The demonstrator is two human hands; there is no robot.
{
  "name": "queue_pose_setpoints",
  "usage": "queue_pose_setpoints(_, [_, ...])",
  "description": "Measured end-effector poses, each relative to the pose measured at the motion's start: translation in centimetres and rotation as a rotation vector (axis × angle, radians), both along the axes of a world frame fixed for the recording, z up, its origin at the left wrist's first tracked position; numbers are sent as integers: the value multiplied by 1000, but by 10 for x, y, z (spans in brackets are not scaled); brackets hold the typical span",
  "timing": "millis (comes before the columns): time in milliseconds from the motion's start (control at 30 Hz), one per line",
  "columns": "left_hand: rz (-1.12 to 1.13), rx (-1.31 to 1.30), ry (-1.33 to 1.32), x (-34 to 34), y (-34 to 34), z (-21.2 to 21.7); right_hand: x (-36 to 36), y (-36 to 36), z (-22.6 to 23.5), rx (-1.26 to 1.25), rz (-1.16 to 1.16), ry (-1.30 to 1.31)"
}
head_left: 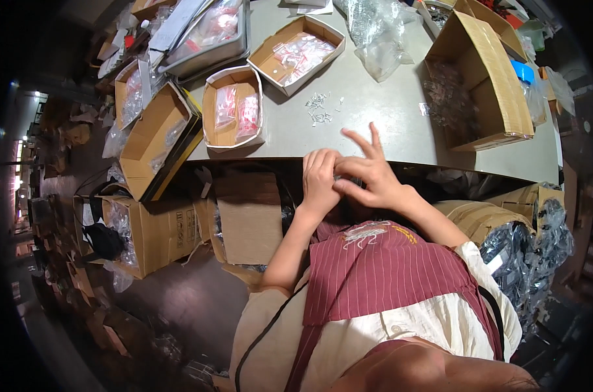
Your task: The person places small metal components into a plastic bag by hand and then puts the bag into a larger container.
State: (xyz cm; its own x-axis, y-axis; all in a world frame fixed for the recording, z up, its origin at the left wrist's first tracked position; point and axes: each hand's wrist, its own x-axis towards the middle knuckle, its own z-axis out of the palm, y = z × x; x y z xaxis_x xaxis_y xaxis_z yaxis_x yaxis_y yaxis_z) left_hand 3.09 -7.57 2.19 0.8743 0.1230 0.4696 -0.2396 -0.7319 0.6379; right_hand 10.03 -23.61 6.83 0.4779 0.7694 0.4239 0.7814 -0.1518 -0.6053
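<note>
A: At the near edge of the table (401, 140), what do the two hands have?

B: They pinch something tiny and see-through between them. I can't tell what it is. It sits right where the fingers meet, just over the table edge.

A: How is the left hand (319, 179)?

B: It is curled up, fingers bent in tight on the tiny thing.

A: And the right hand (368, 176)?

B: Its thumb and one finger pinch, touching the left hand. The other fingers stick up and spread out.

A: What is close by?

B: A little heap of small shiny bits (319, 110) lies on the table, just past the hands. To the left of that is a small open box (231, 108) with little bags in it. Another open box (296, 55) sits behind it. A big empty box (482, 81) lies on its side to the right. A pile of clear bags (375, 32) is far back.

A: And below?

B: A striped red apron (381, 274).
</note>
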Motion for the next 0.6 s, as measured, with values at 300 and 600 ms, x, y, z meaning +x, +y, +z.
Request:
queue_pose_setpoints(300, [404,-149,281,-40,30,-43,79,43,-84,-29,-116,257])
queue_pose_setpoints(600, [368,-132,613,-86,26,-116,128,89,-134,-319,-133,-216])
